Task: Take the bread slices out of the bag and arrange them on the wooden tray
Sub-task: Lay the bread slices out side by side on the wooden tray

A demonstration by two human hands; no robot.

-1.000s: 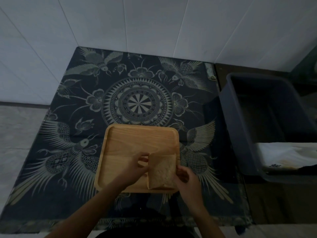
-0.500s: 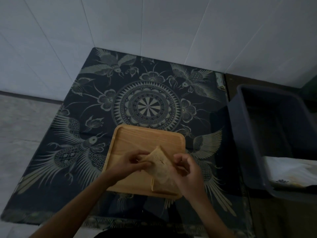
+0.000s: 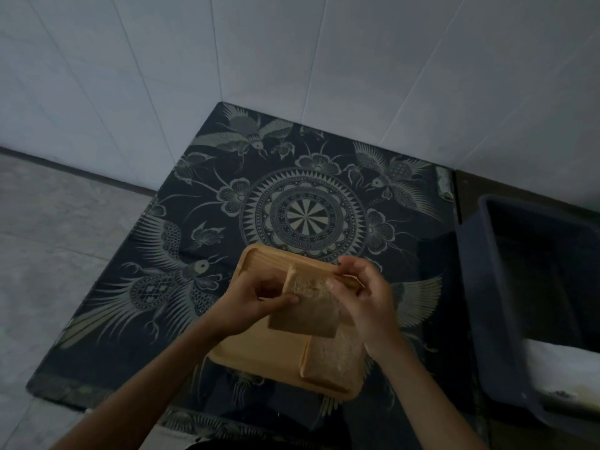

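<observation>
A bread slice (image 3: 305, 306) is pinched between the left hand (image 3: 256, 303) and the right hand (image 3: 367, 300), lifted above the wooden tray (image 3: 259, 349). Another slice (image 3: 334, 362) is laid flat at the tray's near right corner. The tray is set on a patterned dark cloth (image 3: 194, 254), with a dark bin (image 3: 532, 287) to the right.

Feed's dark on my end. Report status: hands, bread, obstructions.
Left hand and right hand both gripping a bread slice above the wooden tray. Another slice lies on tray's near right corner. Nothing blocking.

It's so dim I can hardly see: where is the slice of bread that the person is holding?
The tan square bread slice is held up between the left hand and right hand, above the middle of the light wooden tray, just beyond the remaining bread.
</observation>
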